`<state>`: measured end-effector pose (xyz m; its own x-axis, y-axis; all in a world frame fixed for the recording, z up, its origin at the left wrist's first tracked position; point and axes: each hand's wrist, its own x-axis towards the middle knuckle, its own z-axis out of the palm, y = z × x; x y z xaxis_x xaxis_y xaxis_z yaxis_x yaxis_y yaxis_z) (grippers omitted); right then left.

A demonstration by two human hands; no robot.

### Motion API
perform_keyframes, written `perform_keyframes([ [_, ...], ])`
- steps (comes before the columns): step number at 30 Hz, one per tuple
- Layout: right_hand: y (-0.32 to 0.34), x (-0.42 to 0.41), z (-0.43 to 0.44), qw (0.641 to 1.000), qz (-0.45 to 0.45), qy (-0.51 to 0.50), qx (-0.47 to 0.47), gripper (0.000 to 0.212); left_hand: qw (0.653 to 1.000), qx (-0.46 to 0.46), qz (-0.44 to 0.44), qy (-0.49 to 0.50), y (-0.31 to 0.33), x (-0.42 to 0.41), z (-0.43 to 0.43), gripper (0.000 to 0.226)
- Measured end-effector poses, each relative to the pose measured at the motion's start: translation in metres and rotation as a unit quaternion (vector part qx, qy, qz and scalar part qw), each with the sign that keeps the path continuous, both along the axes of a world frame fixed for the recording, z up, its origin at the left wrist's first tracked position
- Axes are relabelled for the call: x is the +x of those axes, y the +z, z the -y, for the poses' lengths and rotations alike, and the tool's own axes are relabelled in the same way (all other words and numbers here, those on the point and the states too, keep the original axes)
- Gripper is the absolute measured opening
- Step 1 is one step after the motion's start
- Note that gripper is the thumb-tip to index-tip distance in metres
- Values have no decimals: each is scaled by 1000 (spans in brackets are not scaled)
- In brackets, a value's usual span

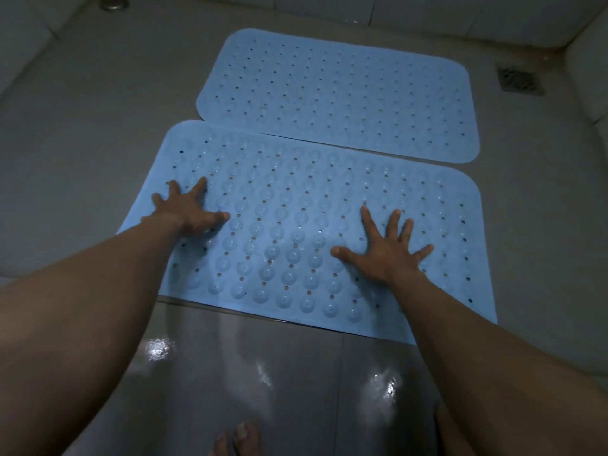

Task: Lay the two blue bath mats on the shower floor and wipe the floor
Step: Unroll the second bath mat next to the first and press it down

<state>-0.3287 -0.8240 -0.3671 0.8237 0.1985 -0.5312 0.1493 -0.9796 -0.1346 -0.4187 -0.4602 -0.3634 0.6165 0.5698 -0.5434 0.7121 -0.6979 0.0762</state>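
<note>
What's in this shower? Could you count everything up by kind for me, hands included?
Blue mats: 2, far mat and near mat
Hands: 2, left hand and right hand, both flat on the near mat
Square floor drain: 1
Round metal fitting: 1
Bare foot, toes only: 1
Total: 7

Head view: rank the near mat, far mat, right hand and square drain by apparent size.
1. near mat; nearness may explain its lead over the far one.
2. far mat.
3. right hand.
4. square drain, farther off, so true size is unsure.
</note>
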Motion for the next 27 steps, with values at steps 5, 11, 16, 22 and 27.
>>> perform_keyframes([
  [5, 1, 3, 1, 1000, -20, 0, 9, 114, 1000, 8, 4, -1, -7, -2, -4, 107],
  [11, 3, 13, 14, 1000, -23, -4, 12, 114, 1000, 8, 3, -20, -14, 0, -2, 138],
  [16, 5, 18, 22, 999, -31, 0, 9, 115, 1000, -6, 11, -18, -8, 3, 6, 146],
  [22, 4, 19, 21, 1000, -28, 5, 13, 113, 1000, -11, 4, 0, 2, -2, 15, 128],
  [27, 2, 20, 24, 1000, -15, 12, 11, 112, 999, -6, 18, 27, 12, -5, 27, 112],
])
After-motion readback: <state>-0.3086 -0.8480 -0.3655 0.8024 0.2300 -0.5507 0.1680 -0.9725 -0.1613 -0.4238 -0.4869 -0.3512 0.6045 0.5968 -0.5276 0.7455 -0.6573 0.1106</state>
